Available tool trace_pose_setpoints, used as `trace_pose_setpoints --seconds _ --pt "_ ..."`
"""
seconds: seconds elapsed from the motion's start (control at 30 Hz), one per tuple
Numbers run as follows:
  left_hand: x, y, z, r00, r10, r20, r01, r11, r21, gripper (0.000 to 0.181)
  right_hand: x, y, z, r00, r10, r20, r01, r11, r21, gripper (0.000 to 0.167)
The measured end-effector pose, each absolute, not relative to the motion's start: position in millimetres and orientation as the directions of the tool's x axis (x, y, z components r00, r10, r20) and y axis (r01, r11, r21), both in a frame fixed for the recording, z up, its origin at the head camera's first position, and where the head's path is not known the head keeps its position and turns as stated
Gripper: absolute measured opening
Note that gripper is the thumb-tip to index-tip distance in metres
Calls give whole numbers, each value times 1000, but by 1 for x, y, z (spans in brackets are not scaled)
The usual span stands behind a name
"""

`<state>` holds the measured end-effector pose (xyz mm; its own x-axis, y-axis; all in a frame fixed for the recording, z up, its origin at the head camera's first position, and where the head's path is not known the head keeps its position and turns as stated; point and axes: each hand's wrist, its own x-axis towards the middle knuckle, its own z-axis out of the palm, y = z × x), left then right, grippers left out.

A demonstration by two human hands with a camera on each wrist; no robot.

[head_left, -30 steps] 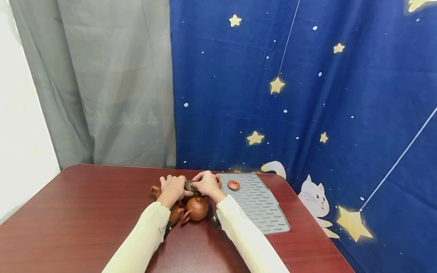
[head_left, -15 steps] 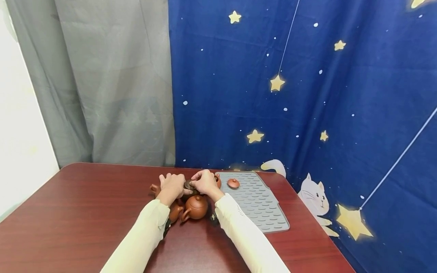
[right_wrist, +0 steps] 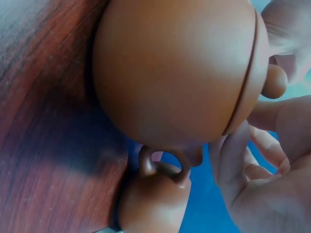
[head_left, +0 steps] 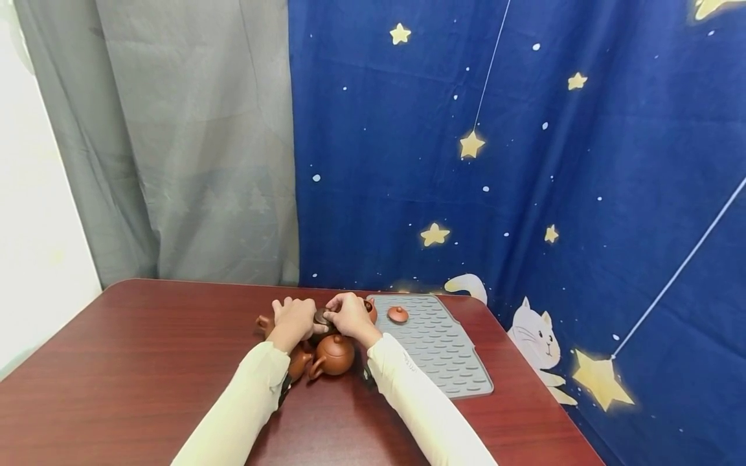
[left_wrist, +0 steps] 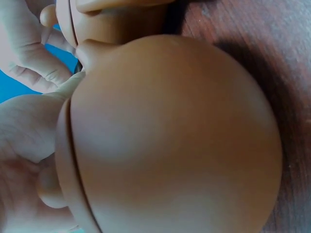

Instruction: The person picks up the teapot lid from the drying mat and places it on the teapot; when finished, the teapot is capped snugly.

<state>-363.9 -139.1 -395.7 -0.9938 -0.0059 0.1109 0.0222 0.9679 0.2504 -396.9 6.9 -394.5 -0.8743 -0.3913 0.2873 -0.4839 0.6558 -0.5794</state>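
Observation:
At the group's middle sits a dark teapot [head_left: 318,337], mostly hidden by hands and pots. My left hand [head_left: 293,320] grips its left side, the thumb reaching across its front. A dark round lid [head_left: 321,316] is pinched at its edge by my right hand [head_left: 351,316], over the dark pot. Whether it touches the rim is hidden. Just in front stands a lidded reddish-brown teapot [head_left: 335,355], with another brown teapot [head_left: 299,362] under my left wrist. Large in the left wrist view is a lidded brown teapot [left_wrist: 180,136]; one also fills much of the right wrist view.
A lidless brown teapot [head_left: 372,310] stands right of my right hand. Part of another brown pot [head_left: 264,323] shows left of my left hand. A loose brown lid [head_left: 398,314] lies on the grey ridged mat [head_left: 449,362]. All stand on the dark red table [head_left: 146,362].
Both hands stay in nearly the same place. The dark lid in my right fingers has changed its tilt slightly, and its face looks darker. The other pots and the loose lid have not moved.

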Motion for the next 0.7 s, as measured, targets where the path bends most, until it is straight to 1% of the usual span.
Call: trace_pose_setpoints --seconds 0.33,0.7 --pt "-363 -139 -392 -996 -4 92 18 969 245 43 -399 7 -392 -866 -404 294 -499 669 -551 7" --pt "-358 -139 -391 -995 -5 103 22 967 255 40 -394 8 -395 -873 -387 297 -487 660 -572 10"
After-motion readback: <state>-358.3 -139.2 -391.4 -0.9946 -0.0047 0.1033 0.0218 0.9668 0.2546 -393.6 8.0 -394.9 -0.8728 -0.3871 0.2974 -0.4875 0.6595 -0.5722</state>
